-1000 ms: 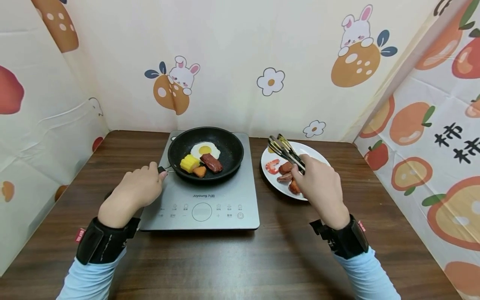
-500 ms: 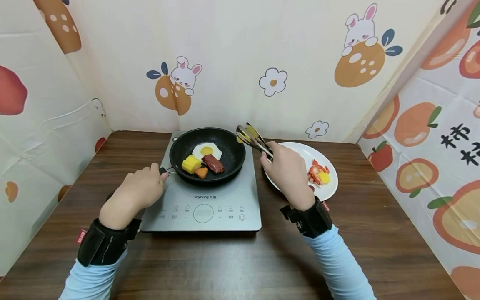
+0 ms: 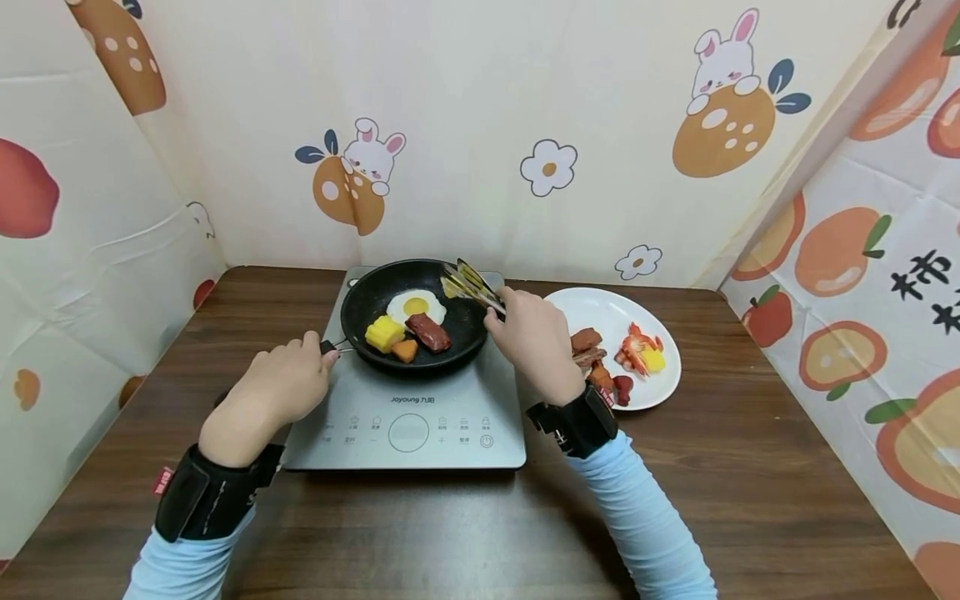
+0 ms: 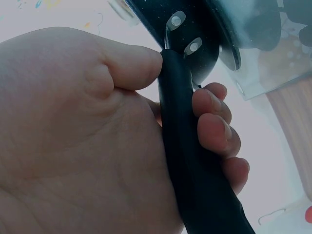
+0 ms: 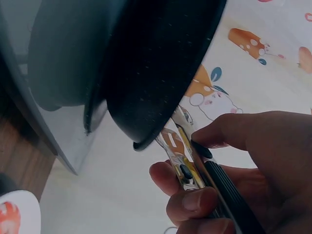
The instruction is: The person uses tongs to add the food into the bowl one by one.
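Note:
My left hand [image 3: 273, 383] grips the black handle [image 4: 183, 131] of a frying pan [image 3: 371, 292], its fingers curled round it. In the pan lie a fried egg [image 3: 415, 305], a dark red meat piece [image 3: 429, 332], a yellow corn piece [image 3: 384, 333] and a small orange-brown chunk [image 3: 405, 350]. My right hand [image 3: 534, 340] holds metal tongs [image 3: 482, 291], thumb on one arm and fingers on the other. The tongs' tips overlap the pan's right side, with a yellow piece [image 3: 450, 287] at them. In the right wrist view the pan's rim hides the tips.
The pan stands on a silver induction cooktop [image 3: 465, 392]. To its right a white plate [image 3: 600, 302] carries meat pieces [image 3: 587, 342], shrimp [image 3: 637, 346] and a yellow cube [image 3: 652, 361]. Printed cloth walls [image 3: 465, 192] enclose the wooden table [image 3: 420, 533].
My right hand has carried the tongs and the yellow piece leftward from the plate to the pan, uncovering more of the plate's food. My left hand keeps its grip on the handle.

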Tool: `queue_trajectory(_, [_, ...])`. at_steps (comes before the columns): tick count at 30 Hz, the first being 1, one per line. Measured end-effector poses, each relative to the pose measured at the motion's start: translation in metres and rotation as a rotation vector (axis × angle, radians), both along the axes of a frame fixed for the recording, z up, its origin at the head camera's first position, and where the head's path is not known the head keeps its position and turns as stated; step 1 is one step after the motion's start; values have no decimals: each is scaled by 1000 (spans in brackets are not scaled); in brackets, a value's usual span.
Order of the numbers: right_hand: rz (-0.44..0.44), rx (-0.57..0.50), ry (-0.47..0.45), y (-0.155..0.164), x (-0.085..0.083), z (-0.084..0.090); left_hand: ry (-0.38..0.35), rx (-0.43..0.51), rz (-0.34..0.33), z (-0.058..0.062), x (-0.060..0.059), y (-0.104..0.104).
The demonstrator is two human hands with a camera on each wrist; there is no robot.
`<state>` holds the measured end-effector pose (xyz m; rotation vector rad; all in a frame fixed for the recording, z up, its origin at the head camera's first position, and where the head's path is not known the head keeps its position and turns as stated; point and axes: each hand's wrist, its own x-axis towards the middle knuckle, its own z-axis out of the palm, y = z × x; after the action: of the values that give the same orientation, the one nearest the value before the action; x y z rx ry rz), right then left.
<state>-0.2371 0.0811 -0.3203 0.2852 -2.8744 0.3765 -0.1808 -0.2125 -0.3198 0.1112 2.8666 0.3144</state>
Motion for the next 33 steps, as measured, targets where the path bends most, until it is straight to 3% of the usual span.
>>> queue_trajectory(10, [12, 42, -3, -4, -4, -8, 2, 13, -4, 0, 1, -1])
queue_trajectory(33, [-31, 64, -86, -5, -3, -7, -21, 5, -5, 1, -3, -1])
